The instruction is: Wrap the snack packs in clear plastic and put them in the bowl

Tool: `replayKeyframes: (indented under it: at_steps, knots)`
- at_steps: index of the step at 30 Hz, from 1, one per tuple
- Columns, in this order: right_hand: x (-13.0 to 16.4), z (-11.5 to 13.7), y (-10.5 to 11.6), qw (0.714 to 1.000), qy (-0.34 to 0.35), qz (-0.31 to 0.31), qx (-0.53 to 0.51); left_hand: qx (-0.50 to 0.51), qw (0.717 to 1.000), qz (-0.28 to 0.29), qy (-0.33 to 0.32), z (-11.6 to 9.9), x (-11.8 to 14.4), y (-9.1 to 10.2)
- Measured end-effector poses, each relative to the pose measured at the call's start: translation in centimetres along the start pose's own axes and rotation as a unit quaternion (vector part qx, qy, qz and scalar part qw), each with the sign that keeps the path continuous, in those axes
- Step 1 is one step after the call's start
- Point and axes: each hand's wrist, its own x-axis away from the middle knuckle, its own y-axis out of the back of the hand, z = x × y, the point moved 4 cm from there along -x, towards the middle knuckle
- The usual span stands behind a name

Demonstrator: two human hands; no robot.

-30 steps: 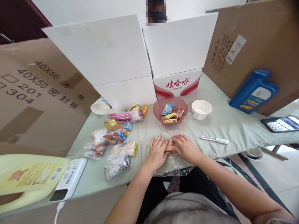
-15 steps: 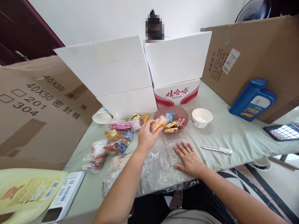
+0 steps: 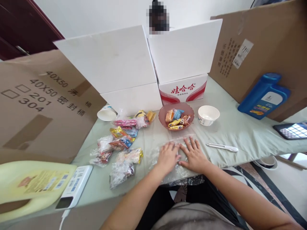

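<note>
Pressing flat on clear crinkled plastic bag (image 3: 176, 167): left hand (image 3: 168, 157), right hand (image 3: 194, 155), fingers spread, holding nothing.

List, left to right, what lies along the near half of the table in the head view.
Yellow jug → white scale → clear snack bag → left hand → right hand, both flat on the clear plastic bag → white utility knife → phone.
</note>
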Motion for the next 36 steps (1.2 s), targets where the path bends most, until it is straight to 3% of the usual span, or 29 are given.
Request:
replayKeyframes:
  at_steps: [3,5,8,12,17,20,22,26,29,32,34,36]
  knots:
    - [-0.1,0.2,0.1,0.999,-0.018,0.035,0.010,-0.072,0.990,-0.010,0.123,3.9,1.1,0.0]
    - [0.1,0.3,0.6,0.998,-0.027,0.055,0.013,-0.105,0.981,-0.047,0.153,5.3,1.8,1.1]
    - [0.5,0.2,1.8,0.996,-0.055,0.062,0.017,-0.097,0.986,-0.077,0.113,4.9,3.2,2.1]
    - [-0.2,-1.6,3.2,0.995,-0.095,0.028,0.020,-0.033,0.999,0.002,0.024,3.3,4.9,0.5]
    - [-1.7,-5.2,3.7,0.990,-0.137,-0.010,0.030,-0.010,0.998,0.038,0.039,3.6,5.9,-0.8]
    - [-0.8,-5.6,5.0,0.995,-0.090,-0.053,0.000,0.014,0.999,0.001,0.044,4.2,6.7,0.3]
    - [0.6,-5.1,6.1,0.996,-0.019,-0.067,-0.052,0.036,0.998,-0.021,0.037,4.6,7.1,1.1]
    - [3.2,-3.3,6.2,0.977,0.128,-0.002,-0.173,0.071,0.997,0.018,-0.023,4.8,6.1,1.1]
    - [3.9,-2.8,4.7,0.976,0.139,0.036,-0.162,0.064,0.997,0.033,-0.005,5.3,3.2,0.6]
    - [4.4,-3.0,3.8,0.980,0.137,0.035,-0.139,0.051,0.994,-0.014,0.101,6.3,0.8,1.0]
    - [5.3,-3.6,4.0,0.979,0.142,0.025,-0.143,0.054,0.988,-0.051,0.138,6.5,0.7,1.7]
    - [6.7,-4.2,4.6,0.978,0.148,0.013,-0.146,0.067,0.987,-0.085,0.116,6.2,2.2,2.7]
